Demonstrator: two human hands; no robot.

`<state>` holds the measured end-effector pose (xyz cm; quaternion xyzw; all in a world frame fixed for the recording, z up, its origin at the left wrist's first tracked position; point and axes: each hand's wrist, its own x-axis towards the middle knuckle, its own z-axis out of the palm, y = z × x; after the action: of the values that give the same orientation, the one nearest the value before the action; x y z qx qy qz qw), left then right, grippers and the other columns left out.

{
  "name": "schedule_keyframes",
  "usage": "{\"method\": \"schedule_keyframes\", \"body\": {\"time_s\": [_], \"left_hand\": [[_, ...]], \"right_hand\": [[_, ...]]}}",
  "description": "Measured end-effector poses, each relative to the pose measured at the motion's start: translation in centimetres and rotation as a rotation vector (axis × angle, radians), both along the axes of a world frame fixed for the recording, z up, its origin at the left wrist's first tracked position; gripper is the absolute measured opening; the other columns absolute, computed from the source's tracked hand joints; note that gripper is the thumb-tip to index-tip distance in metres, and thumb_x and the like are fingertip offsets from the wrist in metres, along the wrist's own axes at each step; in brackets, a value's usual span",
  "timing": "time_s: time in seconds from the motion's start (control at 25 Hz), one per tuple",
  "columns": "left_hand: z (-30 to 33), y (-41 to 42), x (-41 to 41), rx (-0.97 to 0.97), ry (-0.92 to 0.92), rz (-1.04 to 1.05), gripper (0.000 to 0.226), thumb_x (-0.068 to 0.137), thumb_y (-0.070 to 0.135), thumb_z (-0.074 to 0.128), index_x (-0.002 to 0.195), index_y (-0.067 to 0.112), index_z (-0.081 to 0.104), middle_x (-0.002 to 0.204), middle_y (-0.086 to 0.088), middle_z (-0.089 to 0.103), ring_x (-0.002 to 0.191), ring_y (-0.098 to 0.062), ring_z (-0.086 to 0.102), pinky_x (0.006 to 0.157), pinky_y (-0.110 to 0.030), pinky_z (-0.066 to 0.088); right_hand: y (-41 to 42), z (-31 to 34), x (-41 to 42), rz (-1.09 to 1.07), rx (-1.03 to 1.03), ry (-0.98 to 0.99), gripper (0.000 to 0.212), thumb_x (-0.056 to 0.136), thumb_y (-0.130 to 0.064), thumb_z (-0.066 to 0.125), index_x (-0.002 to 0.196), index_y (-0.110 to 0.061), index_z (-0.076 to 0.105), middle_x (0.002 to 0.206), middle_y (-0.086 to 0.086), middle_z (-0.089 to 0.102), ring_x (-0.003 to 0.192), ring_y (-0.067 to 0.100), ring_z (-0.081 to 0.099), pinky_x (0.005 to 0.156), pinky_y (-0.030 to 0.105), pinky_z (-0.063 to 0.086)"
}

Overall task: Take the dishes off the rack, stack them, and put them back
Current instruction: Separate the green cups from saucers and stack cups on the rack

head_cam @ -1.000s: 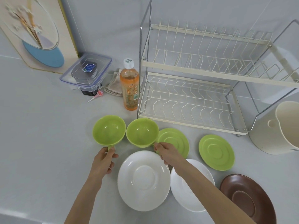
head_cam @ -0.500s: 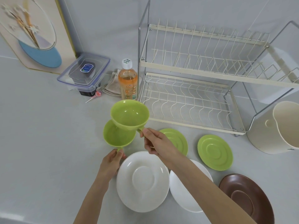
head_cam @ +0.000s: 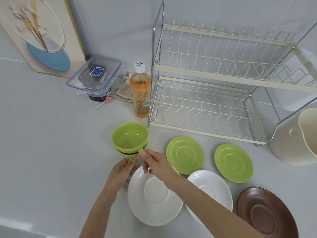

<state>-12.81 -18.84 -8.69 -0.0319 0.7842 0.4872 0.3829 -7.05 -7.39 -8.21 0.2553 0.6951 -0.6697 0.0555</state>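
Two green cups sit nested on the counter, the upper cup (head_cam: 130, 136) inside the lower cup (head_cam: 126, 153), left of the rack's front corner. My right hand (head_cam: 155, 163) pinches the upper cup's handle. My left hand (head_cam: 122, 172) grips the lower cup's handle just below. Two green saucers (head_cam: 185, 155) (head_cam: 233, 163) lie flat in front of the two-tier wire rack (head_cam: 202, 107), whose shelves hold nothing. Two white plates (head_cam: 154, 196) (head_cam: 211, 188) and a brown plate (head_cam: 264, 213) lie nearer me.
An orange drink bottle (head_cam: 140, 93) stands against the rack's left post. Behind it are folded cloths (head_cam: 124, 91), a clear lidded box (head_cam: 94, 78) and a lollipop (head_cam: 105, 101). A cream bucket (head_cam: 296, 140) stands right of the rack. A framed picture (head_cam: 39, 33) leans on the wall.
My right hand lifted the right green cup, carried it left and lowered it into the other cup, which my left hand held by its handle. The two cups now sit nested.
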Motion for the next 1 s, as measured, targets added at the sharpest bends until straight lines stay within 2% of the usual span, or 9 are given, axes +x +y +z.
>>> {"method": "schedule_keyframes", "body": {"time_s": [0.16, 0.32, 0.44, 0.52, 0.56, 0.64, 0.8, 0.92, 1.0], "left_hand": [[0.1, -0.4, -0.2, 0.024, -0.004, 0.035, 0.017, 0.089, 0.032, 0.052, 0.094, 0.018, 0.060, 0.080, 0.006, 0.065, 0.058, -0.015, 0.045, 0.056, -0.022, 0.038], [0.3, -1.3, -1.2, 0.074, 0.022, 0.119, 0.040, 0.087, 0.022, 0.057, 0.125, 0.013, 0.047, 0.100, -0.007, 0.066, 0.088, -0.021, 0.062, 0.069, -0.027, 0.047], [0.4, -1.8, -2.4, 0.222, -0.038, 0.281, 0.049, 0.091, 0.017, 0.048, 0.138, 0.015, 0.034, 0.122, -0.015, 0.059, 0.111, -0.028, 0.057, 0.093, -0.038, 0.046], [0.4, -1.5, -3.4, 0.287, -0.077, 0.350, 0.048, 0.094, 0.024, 0.044, 0.140, 0.015, 0.033, 0.129, -0.013, 0.054, 0.116, -0.028, 0.054, 0.100, -0.043, 0.043], [0.3, -1.3, -3.7, 0.295, -0.090, 0.353, 0.048, 0.094, 0.028, 0.043, 0.139, 0.015, 0.035, 0.131, -0.013, 0.053, 0.118, -0.029, 0.053, 0.101, -0.044, 0.042], [0.4, -0.6, -4.1, 0.294, -0.102, 0.321, 0.044, 0.094, 0.028, 0.043, 0.134, 0.010, 0.042, 0.133, -0.014, 0.053, 0.115, -0.030, 0.055, 0.100, -0.044, 0.043], [0.9, -0.2, -4.0, 0.321, -0.077, 0.317, 0.025, 0.094, 0.017, 0.042, 0.113, 0.006, 0.053, 0.127, -0.021, 0.056, 0.093, -0.028, 0.062, 0.087, -0.040, 0.047], [1.3, -0.4, -3.7, 0.300, -0.047, 0.318, 0.029, 0.093, 0.017, 0.043, 0.118, 0.004, 0.053, 0.127, -0.021, 0.057, 0.103, -0.034, 0.061, 0.077, -0.036, 0.054], [1.6, -0.3, -3.4, 0.285, -0.022, 0.300, 0.036, 0.092, 0.019, 0.046, 0.124, 0.004, 0.051, 0.126, -0.019, 0.058, 0.107, -0.035, 0.061, 0.072, -0.034, 0.059]], "right_hand": [[0.4, 0.0, -0.3, 0.065, 0.040, 0.007, 0.024, 0.093, -0.025, 0.046, 0.088, -0.018, 0.068, 0.050, -0.011, 0.047, 0.039, -0.001, 0.043, 0.048, 0.007, 0.033], [1.1, 0.0, -0.5, -0.026, 0.080, -0.011, 0.020, 0.089, -0.031, 0.051, 0.071, -0.025, 0.057, 0.038, -0.012, 0.036, 0.041, 0.005, 0.030, 0.049, 0.020, 0.027], [2.3, 0.3, -1.4, -0.238, 0.111, -0.013, 0.015, 0.091, -0.028, 0.046, 0.092, -0.020, 0.059, 0.067, -0.008, 0.050, 0.061, 0.014, 0.049, 0.064, 0.033, 0.044], [3.0, 0.5, -2.8, -0.258, 0.065, -0.070, 0.030, 0.092, -0.030, 0.043, 0.113, -0.015, 0.056, 0.093, -0.001, 0.056, 0.088, 0.026, 0.061, 0.085, 0.040, 0.052], [3.0, 0.5, -3.6, -0.234, 0.037, -0.115, 0.037, 0.092, -0.033, 0.042, 0.119, -0.010, 0.054, 0.102, 0.003, 0.057, 0.101, 0.031, 0.061, 0.095, 0.043, 0.049], [2.7, 0.3, -4.9, -0.183, 0.006, -0.195, 0.046, 0.093, -0.036, 0.038, 0.118, -0.001, 0.054, 0.115, 0.016, 0.061, 0.115, 0.034, 0.055, 0.104, 0.046, 0.041], [2.5, -0.1, -5.1, -0.195, -0.049, -0.198, 0.045, 0.093, -0.028, 0.040, 0.117, 0.009, 0.049, 0.125, 0.028, 0.056, 0.118, 0.040, 0.051, 0.104, 0.050, 0.040], [2.7, 0.2, -3.9, -0.221, -0.078, -0.172, 0.044, 0.092, -0.028, 0.043, 0.115, 0.009, 0.050, 0.124, 0.029, 0.056, 0.117, 0.040, 0.053, 0.102, 0.049, 0.044], [3.0, 1.1, -2.8, -0.248, -0.112, -0.135, 0.041, 0.092, -0.028, 0.046, 0.113, 0.006, 0.055, 0.122, 0.026, 0.058, 0.115, 0.035, 0.056, 0.098, 0.041, 0.049]]}}
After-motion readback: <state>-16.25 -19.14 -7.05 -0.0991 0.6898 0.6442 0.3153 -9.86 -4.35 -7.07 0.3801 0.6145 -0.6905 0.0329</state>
